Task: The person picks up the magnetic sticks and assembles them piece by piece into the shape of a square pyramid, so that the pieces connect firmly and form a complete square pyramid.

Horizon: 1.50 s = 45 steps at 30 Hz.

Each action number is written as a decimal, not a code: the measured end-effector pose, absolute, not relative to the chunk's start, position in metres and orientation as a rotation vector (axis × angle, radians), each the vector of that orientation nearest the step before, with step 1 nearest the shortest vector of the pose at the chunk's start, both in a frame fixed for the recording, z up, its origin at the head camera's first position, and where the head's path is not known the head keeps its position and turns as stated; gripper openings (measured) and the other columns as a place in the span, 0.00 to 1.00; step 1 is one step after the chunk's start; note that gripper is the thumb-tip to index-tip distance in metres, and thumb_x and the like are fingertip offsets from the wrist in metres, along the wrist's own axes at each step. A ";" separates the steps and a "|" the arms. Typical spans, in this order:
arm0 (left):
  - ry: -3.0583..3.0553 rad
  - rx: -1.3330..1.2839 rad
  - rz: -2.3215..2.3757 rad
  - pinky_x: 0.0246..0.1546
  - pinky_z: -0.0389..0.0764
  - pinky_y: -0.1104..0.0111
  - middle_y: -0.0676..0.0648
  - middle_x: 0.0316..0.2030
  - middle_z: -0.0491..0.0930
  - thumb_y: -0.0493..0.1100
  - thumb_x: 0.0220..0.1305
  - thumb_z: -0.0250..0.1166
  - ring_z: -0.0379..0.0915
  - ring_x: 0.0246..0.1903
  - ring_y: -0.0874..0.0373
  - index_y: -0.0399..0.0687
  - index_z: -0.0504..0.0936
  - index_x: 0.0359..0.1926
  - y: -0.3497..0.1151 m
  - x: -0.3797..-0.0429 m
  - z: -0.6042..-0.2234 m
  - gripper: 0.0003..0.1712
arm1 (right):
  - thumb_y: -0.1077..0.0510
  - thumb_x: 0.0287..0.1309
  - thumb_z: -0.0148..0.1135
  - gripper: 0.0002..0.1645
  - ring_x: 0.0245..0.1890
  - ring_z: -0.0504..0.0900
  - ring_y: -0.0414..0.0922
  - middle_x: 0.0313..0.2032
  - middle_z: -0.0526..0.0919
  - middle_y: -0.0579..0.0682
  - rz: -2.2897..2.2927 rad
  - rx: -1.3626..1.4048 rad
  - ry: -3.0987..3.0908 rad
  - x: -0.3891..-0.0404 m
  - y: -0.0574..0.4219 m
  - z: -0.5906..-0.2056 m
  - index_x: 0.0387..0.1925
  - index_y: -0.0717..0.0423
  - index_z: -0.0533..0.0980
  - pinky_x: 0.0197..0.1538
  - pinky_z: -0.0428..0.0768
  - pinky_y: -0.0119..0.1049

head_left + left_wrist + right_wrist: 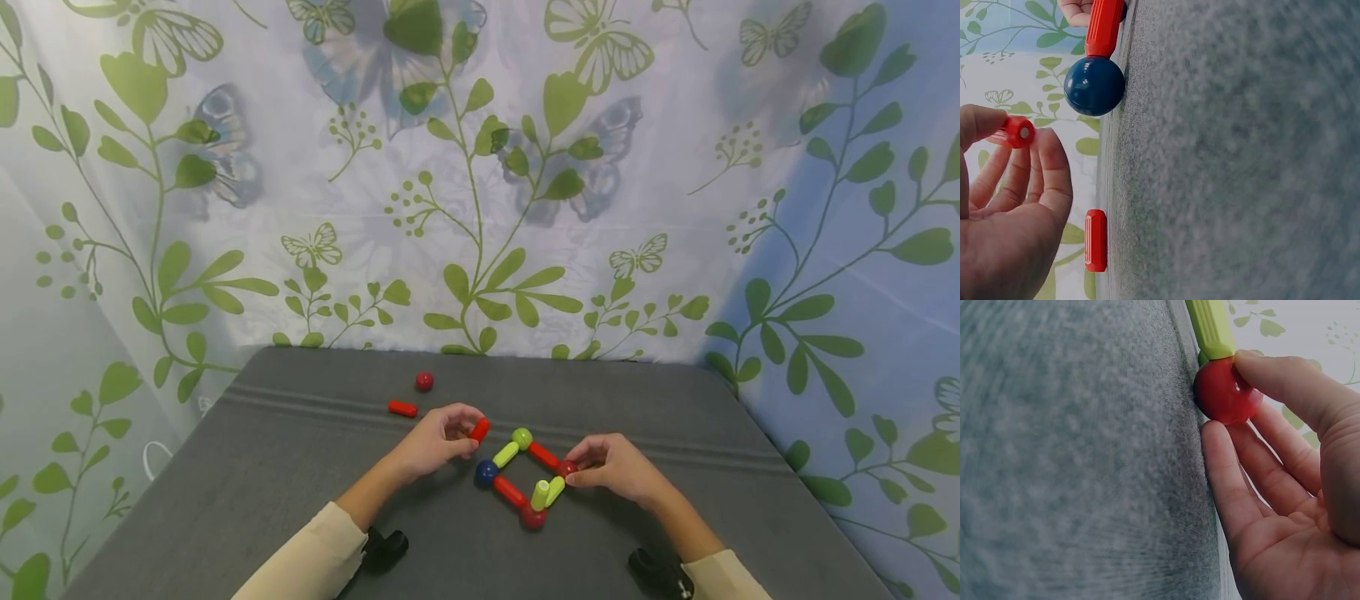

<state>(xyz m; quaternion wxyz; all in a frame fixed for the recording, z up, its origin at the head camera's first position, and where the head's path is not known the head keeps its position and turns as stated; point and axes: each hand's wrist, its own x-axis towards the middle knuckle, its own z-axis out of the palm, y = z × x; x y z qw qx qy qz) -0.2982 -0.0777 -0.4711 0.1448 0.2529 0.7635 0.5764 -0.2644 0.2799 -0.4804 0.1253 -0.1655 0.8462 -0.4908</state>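
Note:
A red magnetic rod (480, 430) is pinched between the thumb and fingers of my left hand (441, 442), raised off the table. Its end, with a small metal disc, faces the left wrist view. My right hand (617, 471) holds the red ball (1227, 390) at the right corner of a four-sided frame. Red rods (510, 492) and yellow-green rods (506, 454) join the frame's corner balls: a blue ball (486, 473), a yellow-green ball (522, 437) and a nearer red ball (533, 516). From that nearer ball another yellow-green rod (541, 495) stands up.
On the grey table (315, 467), a loose red rod (402, 408) and a loose red ball (424, 381) lie beyond my left hand. A leaf-and-butterfly curtain (480, 208) hangs behind the table's far edge. Black wrist-camera mounts (386, 550) sit by both sleeves.

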 end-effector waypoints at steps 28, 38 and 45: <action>2.301 0.891 1.637 0.49 0.82 0.70 0.51 0.44 0.87 0.41 0.61 0.75 0.82 0.44 0.58 0.45 0.85 0.52 -0.070 -0.287 -0.465 0.18 | 0.59 0.54 0.78 0.18 0.38 0.86 0.43 0.39 0.89 0.59 -1.416 -0.488 2.472 -0.264 0.279 -0.479 0.44 0.64 0.83 0.39 0.84 0.33; 2.293 0.896 1.591 0.46 0.83 0.71 0.53 0.42 0.87 0.39 0.60 0.76 0.83 0.42 0.61 0.53 0.86 0.47 -0.062 -0.286 -0.467 0.14 | 0.59 0.54 0.78 0.18 0.39 0.86 0.44 0.39 0.89 0.58 -1.422 -0.481 2.470 -0.264 0.279 -0.479 0.44 0.64 0.83 0.40 0.84 0.33; 2.322 0.868 1.466 0.48 0.85 0.69 0.54 0.43 0.86 0.37 0.59 0.77 0.83 0.44 0.58 0.52 0.85 0.48 -0.062 -0.287 -0.467 0.17 | 0.58 0.56 0.76 0.21 0.39 0.86 0.44 0.41 0.89 0.58 -1.450 -0.444 2.479 -0.263 0.277 -0.480 0.48 0.64 0.83 0.39 0.84 0.33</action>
